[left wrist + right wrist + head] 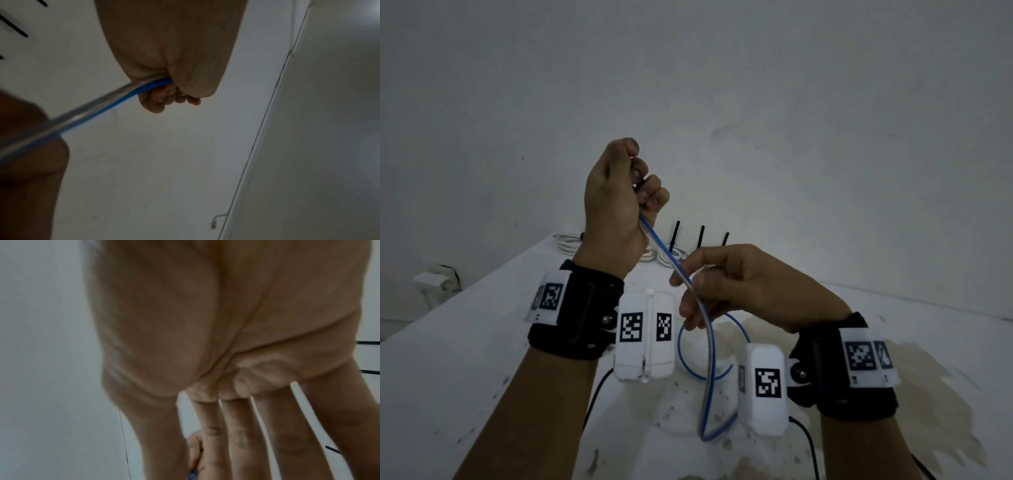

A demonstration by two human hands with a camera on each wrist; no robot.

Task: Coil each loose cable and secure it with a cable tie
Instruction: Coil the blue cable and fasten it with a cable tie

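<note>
The left hand (616,202) is raised above the white surface (482,342) with its fingers curled into a fist around the blue cable (707,346), which leaves the bottom of the fist as two strands side by side, one blue and one looking pale or silvery. The left wrist view confirms the grip: the strands emerge from between the closed palm and the curled fingertips (162,99). The right hand (739,284) sits lower and to the right, its thumb and forefinger lightly pinching the same strands where they pass; in the right wrist view its other fingers (242,434) reach out fairly straight and slightly spread. Below the right hand the cable hangs in loose loops, dropping to a bend just above the surface. At the far edge of the surface lie coiled white cables (654,255), with black cable ties (701,236) standing up beside them. Both wrists wear black straps carrying white camera housings (643,335) printed with black-and-white square code markers; no readable words or brand names show anywhere. The surface is stained and speckled near the loops.
</note>
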